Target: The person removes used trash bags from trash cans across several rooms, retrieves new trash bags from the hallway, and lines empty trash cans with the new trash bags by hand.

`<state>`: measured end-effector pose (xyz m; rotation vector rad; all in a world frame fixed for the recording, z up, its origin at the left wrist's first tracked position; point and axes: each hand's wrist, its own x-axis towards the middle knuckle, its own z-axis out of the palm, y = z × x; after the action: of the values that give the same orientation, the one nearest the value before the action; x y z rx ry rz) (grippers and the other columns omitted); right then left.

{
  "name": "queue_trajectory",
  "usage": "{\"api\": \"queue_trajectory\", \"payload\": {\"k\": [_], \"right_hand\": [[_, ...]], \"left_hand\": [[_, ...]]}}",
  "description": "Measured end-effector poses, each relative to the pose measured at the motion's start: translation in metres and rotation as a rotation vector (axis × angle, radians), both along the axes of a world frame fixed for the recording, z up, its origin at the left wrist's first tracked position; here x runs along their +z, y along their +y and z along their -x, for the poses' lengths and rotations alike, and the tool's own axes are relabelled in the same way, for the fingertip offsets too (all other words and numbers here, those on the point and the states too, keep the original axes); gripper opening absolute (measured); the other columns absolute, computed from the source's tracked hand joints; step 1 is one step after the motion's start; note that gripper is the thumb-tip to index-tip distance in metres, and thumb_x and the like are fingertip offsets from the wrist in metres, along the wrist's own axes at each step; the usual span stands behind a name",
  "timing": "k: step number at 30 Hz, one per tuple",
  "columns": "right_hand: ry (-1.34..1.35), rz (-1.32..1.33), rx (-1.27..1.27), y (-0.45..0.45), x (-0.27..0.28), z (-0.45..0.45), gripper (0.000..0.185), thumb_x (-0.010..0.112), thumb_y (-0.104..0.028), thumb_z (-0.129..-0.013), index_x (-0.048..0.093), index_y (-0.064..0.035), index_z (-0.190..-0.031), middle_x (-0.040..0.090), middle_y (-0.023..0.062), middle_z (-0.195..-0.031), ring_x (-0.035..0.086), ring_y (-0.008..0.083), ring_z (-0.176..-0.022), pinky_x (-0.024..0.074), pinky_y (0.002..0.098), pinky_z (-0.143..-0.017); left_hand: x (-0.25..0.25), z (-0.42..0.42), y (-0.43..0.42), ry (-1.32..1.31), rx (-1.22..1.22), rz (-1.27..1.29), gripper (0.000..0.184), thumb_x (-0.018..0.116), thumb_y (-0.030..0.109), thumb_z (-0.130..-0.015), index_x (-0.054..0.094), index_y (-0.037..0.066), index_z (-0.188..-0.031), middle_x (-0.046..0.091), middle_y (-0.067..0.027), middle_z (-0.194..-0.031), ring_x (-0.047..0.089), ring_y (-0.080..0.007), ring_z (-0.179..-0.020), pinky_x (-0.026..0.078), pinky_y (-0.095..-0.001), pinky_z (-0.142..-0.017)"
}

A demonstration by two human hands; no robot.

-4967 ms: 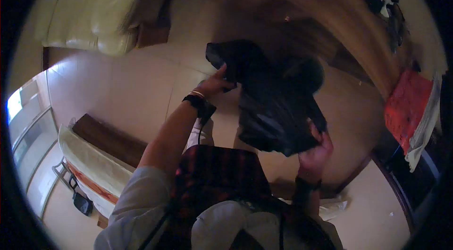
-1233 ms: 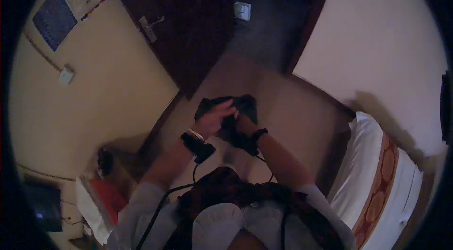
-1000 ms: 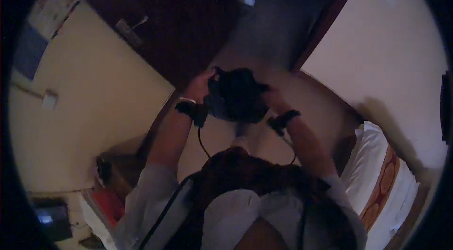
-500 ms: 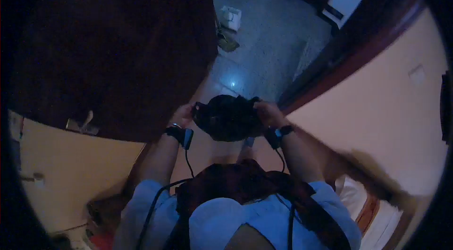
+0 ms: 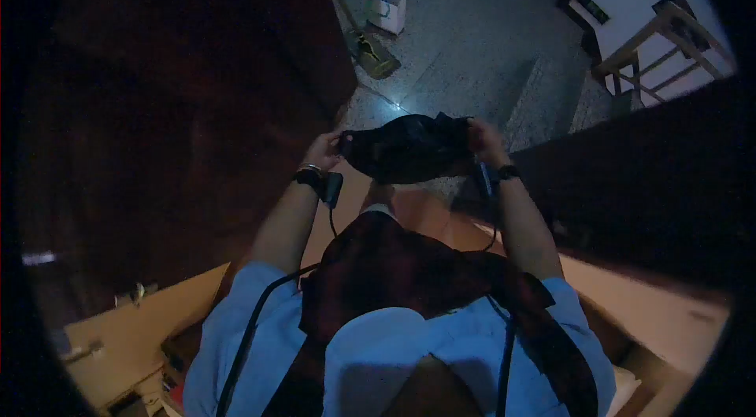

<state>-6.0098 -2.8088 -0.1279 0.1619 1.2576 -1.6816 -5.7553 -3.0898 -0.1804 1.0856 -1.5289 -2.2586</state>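
A dark, soft black bundle (image 5: 409, 151), which looks like a plastic bag or a cloth, hangs stretched between my hands in front of my body. My left hand (image 5: 323, 151) is closed on its left end. At the other end my right hand (image 5: 488, 143) grips the upper right corner. The low light hides the bundle's exact kind and whether anything is inside it. A dark strap with a small device sits on each of my wrists, with a cable running from it.
A large dark door (image 5: 189, 102) stands on the left. Beyond the doorway, a white carrier bag (image 5: 386, 11) and a yellowish broom head (image 5: 374, 59) rest on the grey floor (image 5: 465, 23). Steps (image 5: 543, 98) and a wooden frame (image 5: 669, 35) are to the right.
I have moved forward in the doorway, and more of the floor and the steps shows. Both hands still hold the black bundle, now spread wider and higher in view.
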Motion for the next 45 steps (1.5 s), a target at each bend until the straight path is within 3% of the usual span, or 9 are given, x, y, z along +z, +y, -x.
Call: {"api": "queue_trajectory", "payload": {"k": [1,7,13,26,32,34,38,42,45], "right_hand": [[-0.038,-0.041,-0.080,-0.017,0.015,0.003,0.020,0.060,-0.022,-0.082,0.049,-0.0151,-0.067,0.049,-0.0041,-0.062,0.043,0.0071,-0.049,0.0337,0.0243,-0.045],[0.082,0.002,-0.163,0.032,-0.035,0.134,0.012,0.060,-0.019,-0.082,0.055,-0.0102,-0.077,0.051,0.0000,-0.066,0.047,0.0114,-0.058,0.0376,0.0253,-0.048],[0.149,-0.111,-0.377,-0.046,0.013,0.220,0.012,0.059,-0.015,-0.083,0.054,-0.0043,-0.085,0.052,0.0038,-0.067,0.052,0.0159,-0.063,0.0418,0.0281,-0.052],[0.126,-0.082,-0.275,-0.127,-0.038,0.492,0.010,0.058,-0.014,-0.083,0.056,-0.0047,-0.082,0.055,0.0046,-0.071,0.051,0.0177,-0.062,0.0424,0.0321,-0.054],[0.111,0.078,-0.121,-0.194,-0.014,0.596,0.011,0.055,-0.014,-0.085,0.053,-0.0036,-0.089,0.054,0.0059,-0.075,0.050,0.0165,-0.063,0.0427,0.0278,-0.056],[-0.025,0.172,-0.153,-0.211,0.002,0.617,0.009,0.054,-0.011,-0.086,0.051,-0.0047,-0.092,0.055,0.0057,-0.076,0.053,0.0154,-0.065,0.0437,0.0257,-0.058],[-0.040,0.232,-0.258,-0.245,0.019,0.672,0.019,0.055,-0.009,-0.085,0.050,-0.0022,-0.102,0.056,0.0072,-0.078,0.053,0.0153,-0.066,0.0433,0.0254,-0.057],[0.182,0.116,-0.079,-0.279,0.037,0.707,0.035,0.058,-0.008,-0.083,0.045,0.0006,-0.115,0.057,0.0082,-0.083,0.052,0.0148,-0.067,0.0419,0.0248,-0.060],[0.273,0.036,0.063,-0.309,0.044,0.734,0.043,0.060,-0.009,-0.082,0.043,0.0015,-0.120,0.056,0.0064,-0.087,0.051,0.0138,-0.069,0.0411,0.0246,-0.062]], "left_hand": [[-0.029,0.013,-0.033,-0.048,0.164,-0.588,0.024,0.054,0.016,-0.085,0.057,0.001,-0.103,0.062,-0.0079,-0.093,0.059,-0.0191,-0.085,0.047,-0.0303,-0.083],[0.005,0.136,-0.050,-0.033,-0.037,-0.507,0.024,0.058,0.025,-0.084,0.058,0.009,-0.101,0.062,-0.0056,-0.096,0.056,-0.0177,-0.092,0.042,-0.0331,-0.084],[0.017,0.259,-0.120,-0.208,-0.208,-0.444,0.026,0.061,0.029,-0.081,0.057,0.016,-0.104,0.060,-0.0011,-0.101,0.050,-0.0145,-0.093,0.039,-0.0316,-0.084],[-0.004,0.495,-0.171,-0.151,-0.104,-0.486,0.052,0.064,0.027,-0.081,0.040,0.014,-0.125,0.058,-0.0024,-0.102,0.050,-0.0149,-0.098,0.039,-0.0328,-0.083],[0.021,0.653,-0.172,-0.188,-0.078,-0.131,0.057,0.071,0.021,-0.072,0.045,0.003,-0.120,0.059,-0.0100,-0.106,0.055,-0.0196,-0.094,0.043,-0.0360,-0.080],[-0.003,0.682,-0.179,-0.424,-0.477,0.210,0.077,0.077,0.021,-0.065,0.038,-0.003,-0.127,0.057,-0.0154,-0.110,0.054,-0.0254,-0.101,0.041,-0.0358,-0.087],[0.042,0.746,-0.171,-0.283,-0.392,-0.095,0.080,0.082,0.025,-0.060,0.045,-0.007,-0.122,0.053,-0.0167,-0.117,0.050,-0.0289,-0.110,0.039,-0.0350,-0.094],[-0.068,0.823,-0.181,-0.073,-0.293,-0.247,0.071,0.080,0.029,-0.063,0.051,-0.007,-0.117,0.056,-0.0148,-0.114,0.052,-0.0274,-0.107,0.041,-0.0338,-0.093],[0.037,0.879,-0.205,0.184,-0.320,-0.552,0.058,0.073,0.025,-0.073,0.051,-0.004,-0.118,0.058,-0.0127,-0.112,0.057,-0.0254,-0.102,0.045,-0.0339,-0.088]]}}
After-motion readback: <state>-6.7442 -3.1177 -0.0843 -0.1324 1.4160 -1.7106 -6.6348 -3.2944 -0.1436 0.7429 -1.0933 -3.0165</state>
